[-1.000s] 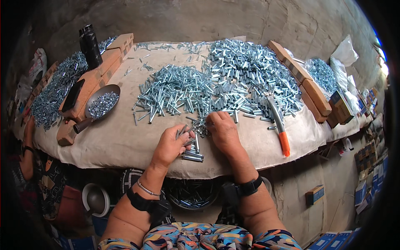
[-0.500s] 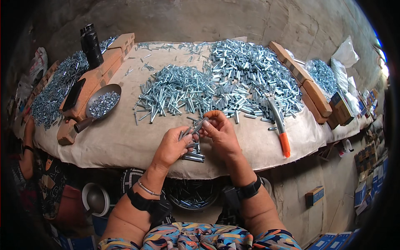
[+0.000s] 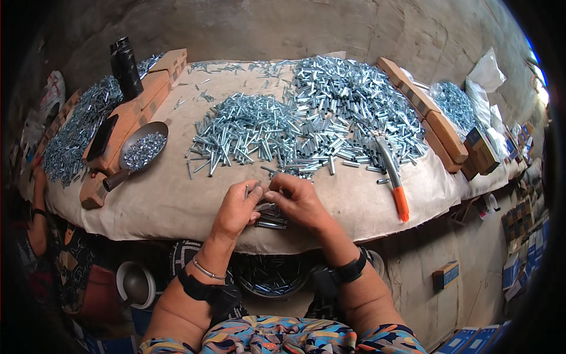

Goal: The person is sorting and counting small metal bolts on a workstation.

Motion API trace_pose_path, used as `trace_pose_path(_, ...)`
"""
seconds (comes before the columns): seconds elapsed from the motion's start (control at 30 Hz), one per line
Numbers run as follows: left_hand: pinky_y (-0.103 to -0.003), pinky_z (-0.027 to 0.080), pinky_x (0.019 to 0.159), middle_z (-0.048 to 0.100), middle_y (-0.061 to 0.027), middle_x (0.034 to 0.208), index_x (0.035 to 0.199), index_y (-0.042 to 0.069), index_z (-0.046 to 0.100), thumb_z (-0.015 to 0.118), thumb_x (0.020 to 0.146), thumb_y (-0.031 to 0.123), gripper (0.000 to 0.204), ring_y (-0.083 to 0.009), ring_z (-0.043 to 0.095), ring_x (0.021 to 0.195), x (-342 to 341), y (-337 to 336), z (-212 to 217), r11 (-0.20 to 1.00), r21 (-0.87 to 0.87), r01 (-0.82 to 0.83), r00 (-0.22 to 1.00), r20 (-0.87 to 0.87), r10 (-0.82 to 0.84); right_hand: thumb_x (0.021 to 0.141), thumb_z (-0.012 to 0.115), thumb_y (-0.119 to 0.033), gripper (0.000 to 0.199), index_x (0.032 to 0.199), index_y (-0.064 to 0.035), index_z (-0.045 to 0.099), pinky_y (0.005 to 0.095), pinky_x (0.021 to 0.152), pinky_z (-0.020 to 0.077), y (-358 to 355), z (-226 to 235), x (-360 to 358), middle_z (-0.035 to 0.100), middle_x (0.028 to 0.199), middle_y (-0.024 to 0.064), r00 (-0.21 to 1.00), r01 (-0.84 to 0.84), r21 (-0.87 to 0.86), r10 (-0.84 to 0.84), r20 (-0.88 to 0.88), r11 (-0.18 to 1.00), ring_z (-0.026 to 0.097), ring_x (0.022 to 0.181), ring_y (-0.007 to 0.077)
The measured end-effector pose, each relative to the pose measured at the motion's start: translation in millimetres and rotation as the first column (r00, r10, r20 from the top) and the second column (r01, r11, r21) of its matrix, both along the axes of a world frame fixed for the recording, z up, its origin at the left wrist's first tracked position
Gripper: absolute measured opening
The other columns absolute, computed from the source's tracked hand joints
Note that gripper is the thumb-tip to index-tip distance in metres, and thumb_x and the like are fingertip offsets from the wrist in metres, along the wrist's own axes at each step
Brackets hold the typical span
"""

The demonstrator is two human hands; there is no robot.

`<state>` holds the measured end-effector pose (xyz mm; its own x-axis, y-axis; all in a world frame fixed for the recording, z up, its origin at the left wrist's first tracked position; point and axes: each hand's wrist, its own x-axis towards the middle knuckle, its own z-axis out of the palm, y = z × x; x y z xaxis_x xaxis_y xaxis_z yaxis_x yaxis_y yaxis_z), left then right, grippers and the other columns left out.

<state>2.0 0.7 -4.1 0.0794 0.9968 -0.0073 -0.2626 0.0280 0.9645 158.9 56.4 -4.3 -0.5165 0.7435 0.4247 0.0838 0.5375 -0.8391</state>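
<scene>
My left hand (image 3: 233, 210) is closed around a few slim grey metal pins (image 3: 252, 190), their ends poking out past the thumb. Touching or almost touching it, my right hand (image 3: 296, 200) has thumb and fingers bent in a pinch; what lies between them is hidden. Beneath the hands, several shiny metal tubes (image 3: 271, 224) rest near the cloth's front edge. Beyond stands a heap of thin metal pins (image 3: 247, 127), which merges on its right with a larger heap of short metal tubes (image 3: 354, 97).
On the left, a pan (image 3: 159, 128) of small metal pieces leans by bricks (image 3: 132, 112) bearing a phone (image 3: 102, 138) and black bottle (image 3: 125, 69). An orange-handled tool (image 3: 400, 203) lies right. Below is a basin (image 3: 272, 288) of metal parts. A co-worker's arm (image 3: 39, 206) shows far left.
My right hand has moved left and slightly down, closer to my left hand, and its fingers have curled in. The left hand has shifted a little left. The view has shifted slightly.
</scene>
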Motion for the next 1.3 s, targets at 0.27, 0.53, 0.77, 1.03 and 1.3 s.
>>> trace_pose_path(0.27, -0.016, 0.030, 0.039, 0.052, 0.0000, 0.064, 0.090, -0.004, 0.058, 0.050, 0.091, 0.011, 0.018, -0.0020, 0.037, 0.045, -2.9, 4.4, -2.5, 1.000, 0.022, 0.020, 1.000, -0.024, -0.020, 0.081, 0.062, -0.013, 0.015, 0.078, -0.0007, 0.054, 0.0332, 0.060, 0.0410, 16.4, 0.8, 11.5, 0.051, 0.068, 0.0118, 0.983, 0.180, -0.049, -0.182, -0.029, 0.982, 0.048, 0.062, 0.0232)
trace_pose_path(0.53, -0.016, 0.032, 0.041, 0.055, -0.0017, 0.066, 0.090, -0.005, 0.058, 0.052, 0.090, 0.010, 0.016, -0.0019, 0.040, 0.047, -1.2, 4.4, -3.3, 1.000, 0.025, -0.013, 0.997, -0.074, 0.015, 0.069, 0.063, 0.000, 0.020, 0.087, -0.0079, 0.061, 0.0351, 0.075, 0.0441, 34.1, -8.5, 20.7, 0.060, 0.084, 0.0067, 0.755, 0.386, 0.527, -0.588, 0.290, 0.757, 0.052, 0.087, 0.0271)
trace_pose_path(0.77, -0.015, 0.032, 0.042, 0.055, -0.0005, 0.068, 0.090, -0.005, 0.058, 0.050, 0.089, 0.006, 0.014, -0.0015, 0.040, 0.048, 0.1, 2.7, 2.7, 1.000, 0.013, 0.005, 0.990, -0.141, -0.003, 0.065, 0.064, 0.005, 0.022, 0.083, -0.0079, 0.062, 0.0329, 0.074, 0.0435, 24.5, 2.0, 18.9, 0.060, 0.082, 0.0059, 0.910, 0.285, 0.400, -0.377, 0.171, 0.871, 0.053, 0.084, 0.0255)
trace_pose_path(1.03, -0.018, 0.030, 0.041, 0.054, 0.0013, 0.061, 0.091, -0.003, 0.062, 0.052, 0.088, 0.006, 0.015, -0.0018, 0.040, 0.046, -0.6, 3.1, 0.5, 0.999, 0.034, -0.007, 0.978, -0.210, 0.014, 0.067, 0.063, 0.004, 0.022, 0.085, -0.0077, 0.061, 0.0351, 0.074, 0.0431, 9.0, 21.6, 18.1, 0.057, 0.086, 0.0074, 0.980, 0.095, 0.409, -0.157, 0.122, 0.907, 0.051, 0.085, 0.0283)
trace_pose_path(1.3, -0.018, 0.031, 0.041, 0.052, 0.0022, 0.060, 0.092, -0.004, 0.062, 0.052, 0.088, 0.007, 0.016, -0.0019, 0.040, 0.046, 1.5, 1.7, 5.5, 1.000, 0.008, 0.005, 0.972, -0.235, -0.003, 0.082, 0.057, 0.002, 0.024, 0.105, -0.0022, 0.053, 0.0263, 0.070, 0.0473, 3.8, 9.7, 5.3, 0.058, 0.084, 0.0047, 0.959, -0.033, -0.266, -0.044, -0.280, 0.963, 0.057, 0.078, 0.0125)
